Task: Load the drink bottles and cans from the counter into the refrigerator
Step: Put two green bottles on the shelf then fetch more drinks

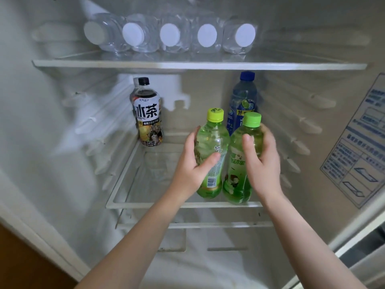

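While loading the lower shelf: placing step, judged close to done; 2 green bottles held low over the front of the glass, near its front rim; cannot tell whether touching it.
Water bottles: 5 on the top shelf, lying on their sides, white caps toward the door, long axes front to back.
Iced tea bottle: upright at the back left of the lower shelf, black cap up, well apart from both grips.
Left grip: clamped round the yellow-capped bottle, thumb across the front label, fingers wrapped behind.
Yellow-capped bottle: cap up, long axis near vertical, top leaning slightly right; just beside or touching its neighbour, cannot tell which.
Green-capped bottle: cap up, long axis near vertical, leaning a little further right; base close to the front rim.
Blue bottle: upright at the back right, behind the 2 green ones, blue cap up.
Right grip: clamped round the green-capped bottle, thumb on the front, fingers round the right side.
Next move: probably seating both bases flat, pushing back from the rim toward the blue bottle, then loosening both grips; tall and narrow, so likely to topple if released on a lean.
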